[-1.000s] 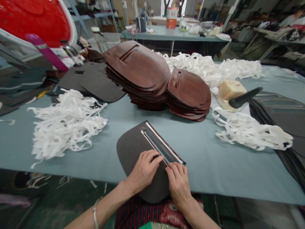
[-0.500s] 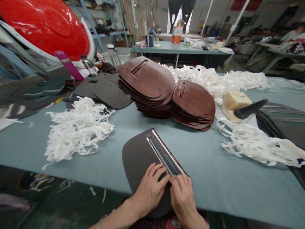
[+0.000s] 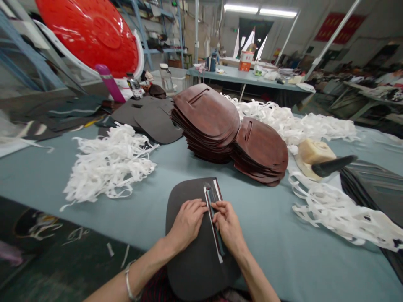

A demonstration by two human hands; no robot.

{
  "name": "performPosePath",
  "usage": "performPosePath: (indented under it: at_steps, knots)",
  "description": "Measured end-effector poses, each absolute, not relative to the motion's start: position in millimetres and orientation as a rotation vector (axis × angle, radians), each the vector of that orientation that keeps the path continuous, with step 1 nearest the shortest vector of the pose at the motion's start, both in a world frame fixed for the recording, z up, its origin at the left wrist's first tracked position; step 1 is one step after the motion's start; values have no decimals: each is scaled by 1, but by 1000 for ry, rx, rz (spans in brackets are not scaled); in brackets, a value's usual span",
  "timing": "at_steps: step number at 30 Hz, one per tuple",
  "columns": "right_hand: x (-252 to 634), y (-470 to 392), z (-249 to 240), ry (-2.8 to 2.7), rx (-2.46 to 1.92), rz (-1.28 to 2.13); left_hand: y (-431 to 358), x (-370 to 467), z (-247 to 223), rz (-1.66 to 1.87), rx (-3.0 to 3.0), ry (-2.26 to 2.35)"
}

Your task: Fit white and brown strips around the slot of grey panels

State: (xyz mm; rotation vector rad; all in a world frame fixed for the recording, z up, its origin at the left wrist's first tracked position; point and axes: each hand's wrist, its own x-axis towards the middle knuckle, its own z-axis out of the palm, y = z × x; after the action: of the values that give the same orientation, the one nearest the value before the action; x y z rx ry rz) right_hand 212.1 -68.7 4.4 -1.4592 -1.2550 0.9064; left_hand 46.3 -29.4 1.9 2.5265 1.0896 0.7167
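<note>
A dark grey leather panel [image 3: 189,270] with rounded corners lies in front of me, overhanging the table's near edge. It has a long slot with white tape [image 3: 216,243] on one side and reddish-brown leather showing along the rim. My left hand [image 3: 188,219] lies on the panel left of the slot, fingers stretched, tips at the slot's edge. On the other side, my right hand [image 3: 228,224] has bent fingers closed on the slot's right edge. Beyond them stand two stacks of brown leather panels, a taller stack [image 3: 208,111] and a lower stack [image 3: 264,144].
White tape heaps lie at the left [image 3: 110,167], right [image 3: 343,205] and back. A yellowish block [image 3: 316,153] with a black handle-like piece [image 3: 333,165] sits at the right. Dark panels [image 3: 157,119] and a purple bottle [image 3: 110,84] stand farther left.
Both hands have moved up along the slot, from its near end toward its far end. The panel has turned more upright in view, and the camera has tilted up.
</note>
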Motion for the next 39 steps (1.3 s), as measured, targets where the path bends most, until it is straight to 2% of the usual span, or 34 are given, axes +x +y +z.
performPosePath:
  at_steps: [4,9,15,22,27,30,36,39]
  knots:
    - [202,-68,1,-1457,-1567,837,-34,46,-9,720,2555,1097]
    - [189,-73,7,-1979,-1704,384,-35,45,-4,717,2512,1105]
    - [206,-69,12,-1817,-1688,629,-36,45,-4,745,2542,1104]
    - [186,-65,13,-2301,-1745,110,-37,45,-1,705,2501,1086]
    - [212,-54,29,-2357,-1653,182,-54,37,15,524,2512,1083]
    - [227,-56,30,-2422,-1531,75,-55,20,22,451,2540,1159]
    - [214,-80,1,-2268,-1418,-113,-7,-15,28,630,2478,1574]
    - [204,-81,-9,-2262,-1329,-119,11,-18,26,698,2442,1575]
